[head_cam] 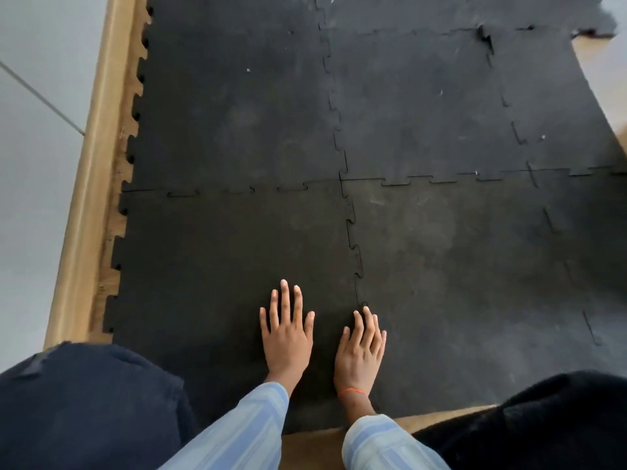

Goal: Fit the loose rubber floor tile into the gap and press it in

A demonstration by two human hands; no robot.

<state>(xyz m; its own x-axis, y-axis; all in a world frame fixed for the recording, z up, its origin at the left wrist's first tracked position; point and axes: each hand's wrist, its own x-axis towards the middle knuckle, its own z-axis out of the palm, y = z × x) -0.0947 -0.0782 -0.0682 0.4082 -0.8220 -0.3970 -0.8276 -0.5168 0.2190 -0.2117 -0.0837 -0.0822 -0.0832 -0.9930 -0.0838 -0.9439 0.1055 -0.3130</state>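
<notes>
A black rubber floor tile (220,259) with jigsaw edges lies at the near left of the mat, level with its neighbours. My left hand (286,330) rests flat on it, palm down, fingers spread. My right hand (361,351) lies flat beside it, fingers together, fingertips at the toothed seam (354,252) that joins this tile to the tile on the right (458,266). Neither hand holds anything.
More black tiles (244,106) stretch away ahead. A wooden floor strip and skirting (91,184) run along the left, with a grey wall beyond. My knees in dark cloth sit at the bottom left (84,401) and bottom right (543,422). A lifted tile corner (483,35) shows at the far right.
</notes>
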